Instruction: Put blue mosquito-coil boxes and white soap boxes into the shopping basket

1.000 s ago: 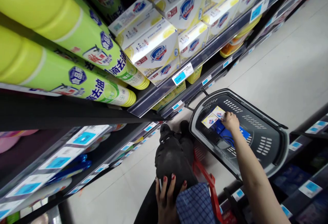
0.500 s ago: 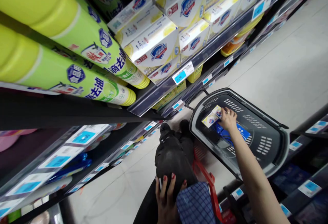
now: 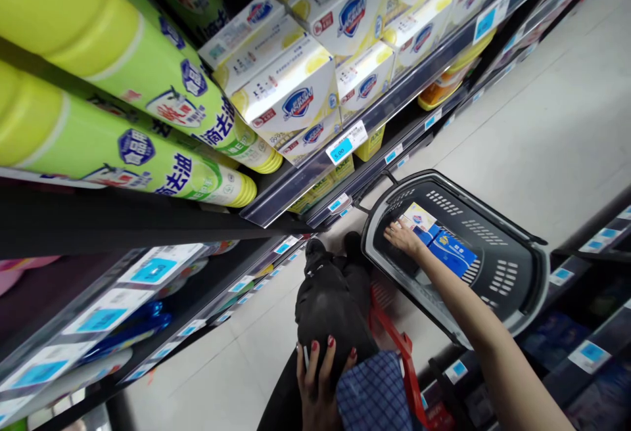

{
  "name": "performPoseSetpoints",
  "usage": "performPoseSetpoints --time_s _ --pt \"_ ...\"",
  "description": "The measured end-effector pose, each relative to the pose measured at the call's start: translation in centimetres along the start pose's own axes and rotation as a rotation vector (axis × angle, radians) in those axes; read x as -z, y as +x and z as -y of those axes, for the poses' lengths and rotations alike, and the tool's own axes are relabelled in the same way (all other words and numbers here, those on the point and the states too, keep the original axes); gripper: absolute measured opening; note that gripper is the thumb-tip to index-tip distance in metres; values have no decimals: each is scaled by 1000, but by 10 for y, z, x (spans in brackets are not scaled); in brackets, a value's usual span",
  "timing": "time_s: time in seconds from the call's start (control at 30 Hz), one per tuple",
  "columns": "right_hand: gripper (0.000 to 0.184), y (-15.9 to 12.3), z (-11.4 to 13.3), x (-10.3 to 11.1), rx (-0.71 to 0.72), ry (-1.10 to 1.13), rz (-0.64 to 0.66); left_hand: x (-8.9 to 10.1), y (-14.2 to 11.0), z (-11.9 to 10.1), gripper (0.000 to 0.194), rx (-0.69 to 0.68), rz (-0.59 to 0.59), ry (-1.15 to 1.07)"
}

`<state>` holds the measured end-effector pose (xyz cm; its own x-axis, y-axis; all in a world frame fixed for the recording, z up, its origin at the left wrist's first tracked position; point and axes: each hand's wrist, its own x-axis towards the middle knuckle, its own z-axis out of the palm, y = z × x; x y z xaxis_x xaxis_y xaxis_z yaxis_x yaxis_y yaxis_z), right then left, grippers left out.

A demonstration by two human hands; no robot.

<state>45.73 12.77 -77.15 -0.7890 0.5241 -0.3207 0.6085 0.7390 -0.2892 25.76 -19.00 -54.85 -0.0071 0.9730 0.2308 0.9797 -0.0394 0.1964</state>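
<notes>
My right hand reaches down into a dark grey shopping basket on the floor. Its fingers are spread over the white and yellow soap boxes at the basket's left end, touching or just above them; which, I cannot tell. The hand partly covers one box. Beside them in the basket lie blue packs. My left hand rests on my dark-trousered knee with the fingers apart. A small slim white thing shows between two of its fingers; its kind is unclear.
Stacked soap boxes and green dish soap bottles with yellow caps fill the shelf at upper left. A shelf edge with price tags runs beside the basket. A red plastic frame and blue checked cloth are near my knee.
My right hand has moved left within the basket, off the right soap box and over the left one. More of the blue packs now shows. My left hand stays on the knee.
</notes>
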Motion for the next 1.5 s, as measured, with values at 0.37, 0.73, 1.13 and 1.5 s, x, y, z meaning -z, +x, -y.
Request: performPoseSetpoints --time_s 0.37,0.73,1.13,1.5 --pt "39 0 0 -2 -26 -9 5 -2 -1 2 36 -16 -44 -8" --pt "39 -5 2 0 -64 23 8 -1 0 3 33 -37 -34 -2" --pt "84 -57 -56 49 -805 -53 18 -10 4 17 35 -187 -191 87" --pt "62 -56 -62 35 -814 103 116 4 1 -1 39 -6 4 -50"
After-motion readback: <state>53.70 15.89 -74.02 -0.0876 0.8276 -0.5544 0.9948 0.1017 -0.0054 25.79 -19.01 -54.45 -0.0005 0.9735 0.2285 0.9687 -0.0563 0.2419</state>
